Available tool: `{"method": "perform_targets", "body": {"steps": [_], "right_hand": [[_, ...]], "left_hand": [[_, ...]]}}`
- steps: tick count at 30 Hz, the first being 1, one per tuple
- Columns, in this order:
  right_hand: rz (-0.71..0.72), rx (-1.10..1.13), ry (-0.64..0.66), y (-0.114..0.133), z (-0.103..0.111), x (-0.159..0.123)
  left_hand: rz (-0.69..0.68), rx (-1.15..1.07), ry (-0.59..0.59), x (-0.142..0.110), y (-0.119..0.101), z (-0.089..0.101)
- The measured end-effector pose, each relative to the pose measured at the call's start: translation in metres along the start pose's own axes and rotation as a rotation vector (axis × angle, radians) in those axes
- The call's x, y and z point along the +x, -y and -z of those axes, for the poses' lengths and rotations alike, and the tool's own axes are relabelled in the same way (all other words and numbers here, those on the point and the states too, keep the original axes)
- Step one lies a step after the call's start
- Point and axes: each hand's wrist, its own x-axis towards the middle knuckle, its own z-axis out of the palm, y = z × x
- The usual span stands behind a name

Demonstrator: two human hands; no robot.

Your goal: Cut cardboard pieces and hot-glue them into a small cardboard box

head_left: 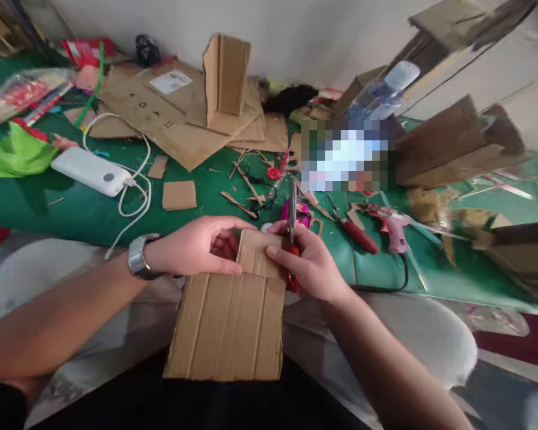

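Observation:
I hold a brown corrugated cardboard sheet (pixel 231 325) over my lap. My left hand (pixel 197 246), with a metal watch on the wrist, grips the sheet's upper left edge, fingers curled round it. My right hand (pixel 311 263) is closed on red-handled scissors (pixel 292 218), whose blades point up and away. Its fingertips also press on the small folded-up cardboard flap (pixel 260 254) at the sheet's top.
A green mat (pixel 72 203) covers the floor ahead. On it lie a white power bank with cable (pixel 92 171), cardboard scraps (pixel 179 195), flattened boxes (pixel 179 113), a pink glue gun (pixel 392 230), red-handled pliers (pixel 358 233) and a water bottle (pixel 381 95).

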Motion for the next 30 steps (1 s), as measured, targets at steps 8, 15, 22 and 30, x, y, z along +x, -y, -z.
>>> {"method": "perform_targets", "body": {"steps": [8, 15, 22, 30], "right_hand": [[-0.01, -0.005, -0.028, 0.009, 0.005, -0.004], [-0.004, 0.022, -0.077, 0.009, 0.002, -0.005], [-0.008, 0.006, -0.099, 0.009, -0.001, -0.005], [0.04, -0.032, -0.079, 0.012, -0.005, -0.008]], "left_hand": [[-0.062, -0.196, -0.001, 0.002, -0.007, 0.004], [-0.077, -0.21, 0.0, 0.004, -0.004, 0.004], [-0.059, -0.196, -0.016, 0.003, -0.002, 0.005], [-0.041, -0.198, -0.022, 0.003, -0.004, 0.001]]}}
